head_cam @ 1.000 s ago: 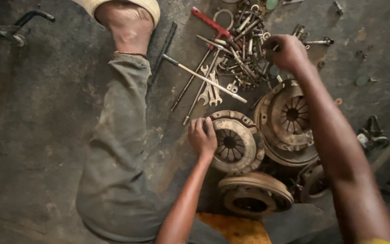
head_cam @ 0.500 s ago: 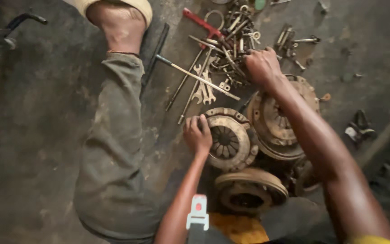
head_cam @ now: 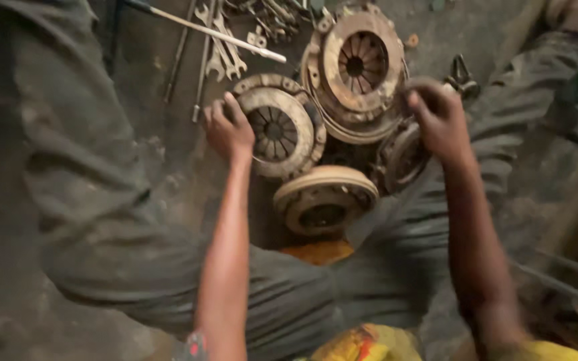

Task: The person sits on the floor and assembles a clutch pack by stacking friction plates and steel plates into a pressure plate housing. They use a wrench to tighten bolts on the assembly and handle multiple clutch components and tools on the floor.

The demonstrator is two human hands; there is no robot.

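- Gripping the left rim of a rusty clutch plate [head_cam: 279,130], the left hand [head_cam: 229,130] stays put as before, fingers curled on its edge.
- Right hand [head_cam: 439,117] has come back from the spanner pile [head_cam: 225,50]; fingers now wrap a smaller dark disc [head_cam: 401,157].
- Largest pressure plate [head_cam: 359,67] lies between both hands.
- Yellow-orange wrapper [head_cam: 319,252] lies near the lap.

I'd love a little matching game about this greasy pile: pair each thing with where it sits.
Things:
1. left hand
2. right hand
3. wrenches
4. rusty clutch plate

Places:
A. top middle of the pile
B. on the left rim of a round clutch part
C. on the floor, upper left
D. at the pile's right edge

Pairs: 1-B, 2-D, 3-C, 4-A
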